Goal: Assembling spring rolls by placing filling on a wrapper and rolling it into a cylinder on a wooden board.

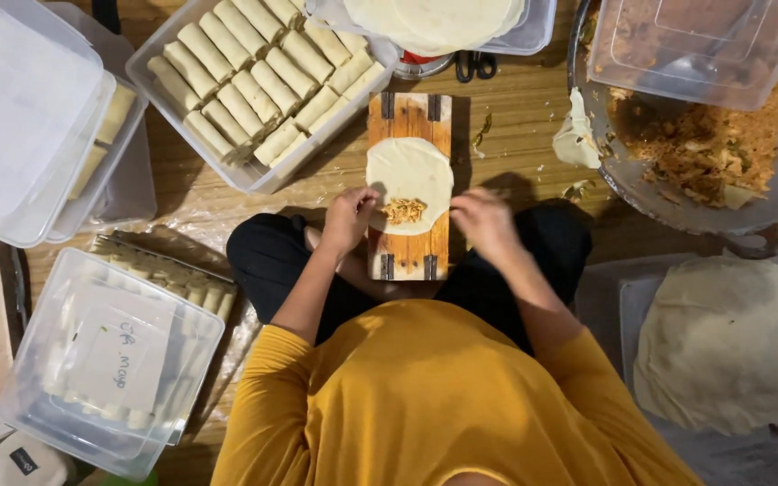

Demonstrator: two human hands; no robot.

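Note:
A round pale wrapper (410, 171) lies on a small wooden board (409, 252) in front of me, with a small heap of shredded filling (403, 211) on its near part. My left hand (348, 218) rests at the wrapper's near left edge, fingers curled on it. My right hand (483, 221) sits at the near right edge, fingers bent beside the wrapper. Neither hand has lifted anything off the board.
A clear tub of several finished rolls (258, 81) stands far left. A big metal pan of filling (722, 144) with a clear plastic box in it sits far right. Stacked wrappers (727, 342) lie at right. Lidded plastic tubs (110, 360) sit left.

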